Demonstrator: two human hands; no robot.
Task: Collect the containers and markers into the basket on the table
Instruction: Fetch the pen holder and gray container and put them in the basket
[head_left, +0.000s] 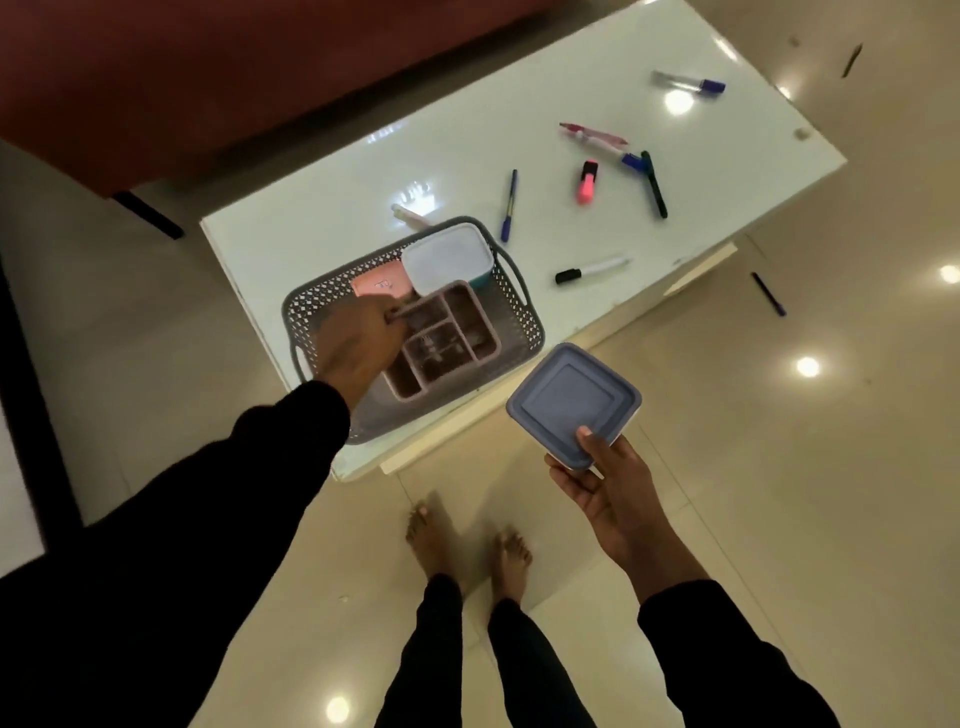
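Basket (524, 306) partly hidden by left hand (358, 345), apparently gripping divided tray (457, 338)

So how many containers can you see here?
4. Three sit in the basket: a pink-lidded one, a white-lidded one, and a divided tray the left hand grips. The right hand holds a blue-lidded one. More may be hidden underneath.

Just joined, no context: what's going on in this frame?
A person is packing a grey basket on the white table. The left hand grips a pink divided tray inside the basket, beside a white-lidded container and a pink-lidded one. The right hand holds a blue-lidded container off the table's edge. Several markers lie loose on the table; one pen lies on the floor.
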